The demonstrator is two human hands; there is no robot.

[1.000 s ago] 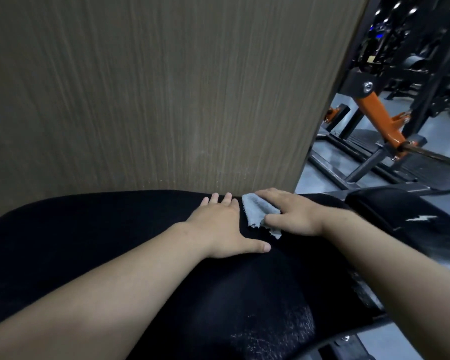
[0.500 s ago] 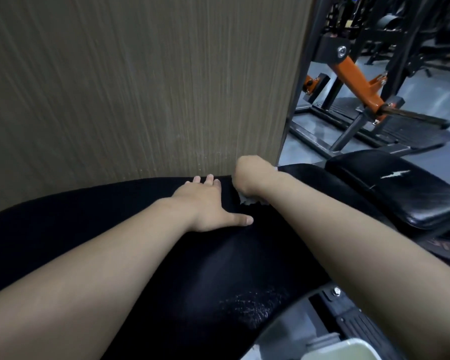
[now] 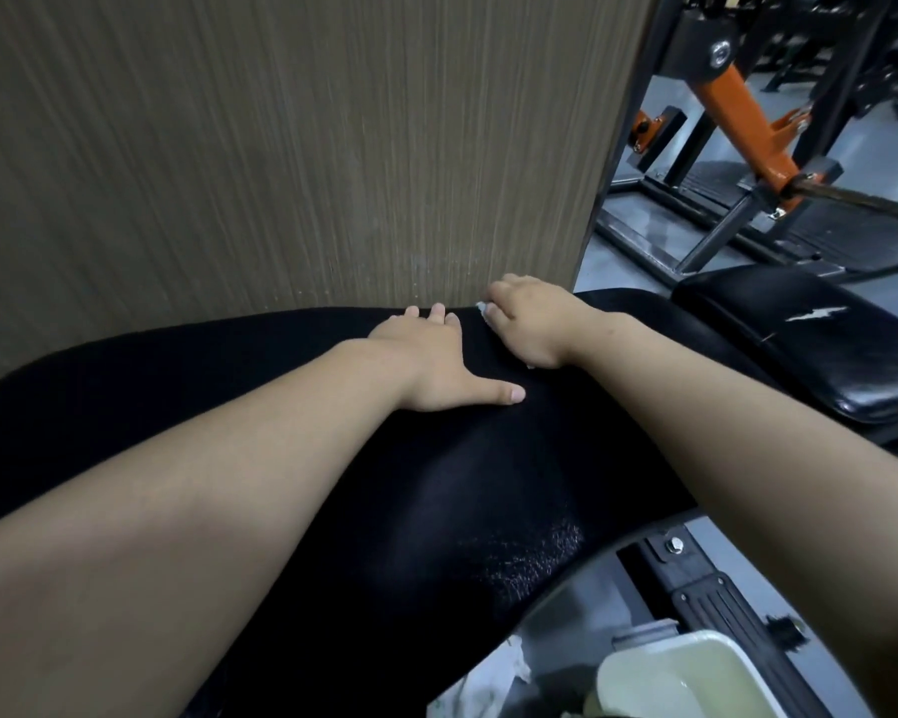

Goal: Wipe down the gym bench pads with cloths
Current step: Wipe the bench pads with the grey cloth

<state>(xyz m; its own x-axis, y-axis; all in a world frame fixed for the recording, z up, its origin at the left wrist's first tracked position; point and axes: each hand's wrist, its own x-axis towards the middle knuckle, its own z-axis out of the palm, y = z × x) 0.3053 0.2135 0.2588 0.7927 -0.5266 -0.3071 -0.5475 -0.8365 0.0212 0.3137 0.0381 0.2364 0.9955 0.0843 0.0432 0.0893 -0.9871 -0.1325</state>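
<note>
Your left hand (image 3: 436, 367) lies flat on the black bench pad (image 3: 229, 406), fingers straight, thumb out. Your right hand (image 3: 532, 323) curls over the cloth (image 3: 484, 309), mostly hidden beneath it, at the pad's far edge against the wooden panel (image 3: 281, 147); open pad lies nearer you

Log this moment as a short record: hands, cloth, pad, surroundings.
pad: black, wood panel behind its far edge
left hand: flat on the pad, fingers straight, thumb spread
right hand: curled over the cloth, pressing it to the pad
cloth: mostly hidden, only a pale edge shows
second pad: to the right, lightning mark
</note>
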